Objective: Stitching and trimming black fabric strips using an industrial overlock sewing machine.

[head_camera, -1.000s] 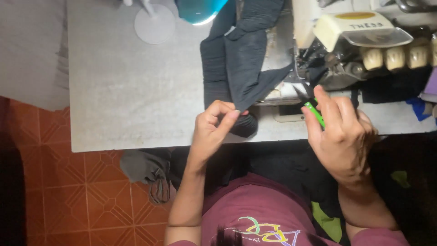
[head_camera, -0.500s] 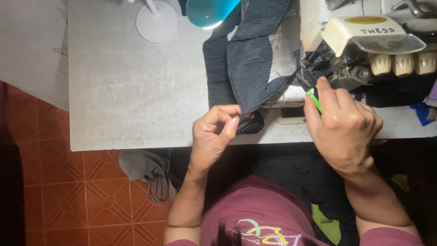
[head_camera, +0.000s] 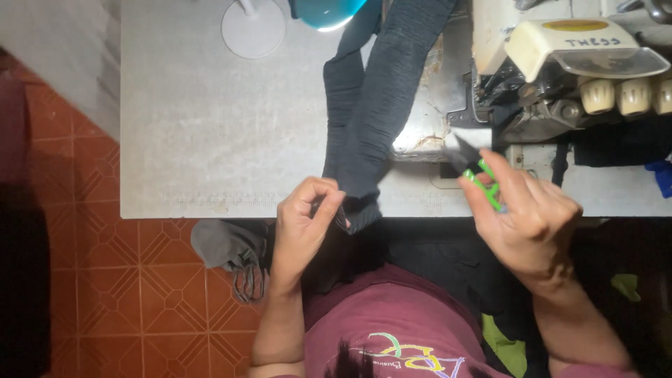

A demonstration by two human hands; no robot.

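A long strip of dark grey ribbed fabric lies down the grey table, from the top edge to the front edge. My left hand pinches its lower end at the table's front edge. My right hand holds small green-handled thread snips, with the dark blades pointing up-left toward the sewing machine. The snips are clear of the fabric, to its right.
The grey table carries a white round lamp base and a teal lamp shade at the back. Grey cloth lies on the orange tiled floor below the table edge. Dark fabric fills my lap.
The fabric's end has come free of the machine and now hangs straight. My right hand has pulled back toward me, bringing the snips into plain view. My left hand stays pinched on the fabric.
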